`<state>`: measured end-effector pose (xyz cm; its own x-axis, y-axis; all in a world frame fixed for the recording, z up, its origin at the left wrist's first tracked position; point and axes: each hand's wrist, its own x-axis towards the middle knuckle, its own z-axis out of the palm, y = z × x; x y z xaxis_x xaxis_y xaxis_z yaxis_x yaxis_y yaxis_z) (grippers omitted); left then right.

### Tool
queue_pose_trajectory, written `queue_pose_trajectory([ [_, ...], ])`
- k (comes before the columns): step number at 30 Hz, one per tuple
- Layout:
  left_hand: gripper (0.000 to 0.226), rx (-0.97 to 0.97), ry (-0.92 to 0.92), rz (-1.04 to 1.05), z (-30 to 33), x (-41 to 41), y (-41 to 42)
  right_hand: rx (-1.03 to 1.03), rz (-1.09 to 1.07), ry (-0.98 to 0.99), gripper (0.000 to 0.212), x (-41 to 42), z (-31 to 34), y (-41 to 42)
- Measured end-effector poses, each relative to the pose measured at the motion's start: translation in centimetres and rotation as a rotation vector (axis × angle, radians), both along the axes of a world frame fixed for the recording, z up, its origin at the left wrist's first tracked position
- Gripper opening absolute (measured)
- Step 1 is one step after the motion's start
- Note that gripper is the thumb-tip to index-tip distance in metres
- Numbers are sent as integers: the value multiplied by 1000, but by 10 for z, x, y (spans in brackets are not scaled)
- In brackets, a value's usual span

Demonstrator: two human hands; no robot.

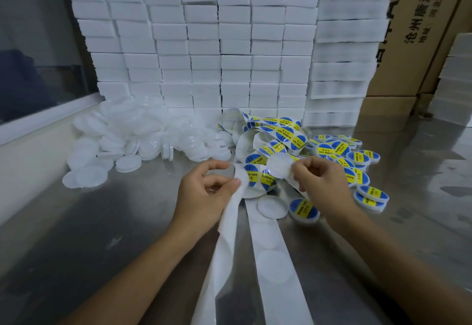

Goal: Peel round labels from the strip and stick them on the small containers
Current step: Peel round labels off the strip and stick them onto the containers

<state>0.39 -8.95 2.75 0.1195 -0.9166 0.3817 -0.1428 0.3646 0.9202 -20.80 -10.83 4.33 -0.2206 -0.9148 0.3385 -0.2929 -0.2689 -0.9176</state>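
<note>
My left hand (204,192) pinches the white label strip (231,222) just beside a blue and yellow round label (255,175). My right hand (319,184) holds a small white round container (280,165) by its edge, right next to that label. The used backing of the strip (277,260) trails toward me over the metal table (102,235). More of the strip with labels (278,130) lies coiled behind my hands. One unlabelled container (272,207) lies below my hands.
A heap of blank white containers (132,135) lies at the left. Several labelled containers (357,161) are piled at the right. A wall of stacked white foam blocks (204,51) stands behind, with cardboard boxes (421,31) at the right.
</note>
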Motion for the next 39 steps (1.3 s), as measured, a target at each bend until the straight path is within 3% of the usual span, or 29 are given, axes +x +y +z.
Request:
queue_pose_trajectory([
  [4,13,-39,-82,163,1,23,-11,-28,11,-165,20,-1,4,1],
  [6,20,-60,-220,358,4,48,-22,-63,31,-191,17,0,5,3],
  [9,11,24,-522,683,7,100,-35,-109,57,-208,15,2,7,6],
  [11,35,197,-701,825,1,134,-40,-138,49,-203,15,2,8,6],
  [14,61,427,-747,815,-10,162,-40,-170,21,-149,16,2,9,6],
  [17,67,639,-856,781,-18,173,-43,-178,22,-132,17,1,8,5],
  [19,64,670,-896,785,-19,174,-45,-177,27,-132,15,0,7,4],
  [31,21,394,-773,902,-16,164,-43,-237,3,-90,24,0,5,2],
  [36,17,372,-656,840,-11,154,-43,-255,-40,-51,31,0,2,-1],
  [39,37,367,-530,759,-9,139,-42,-258,-51,-39,28,1,1,-2],
])
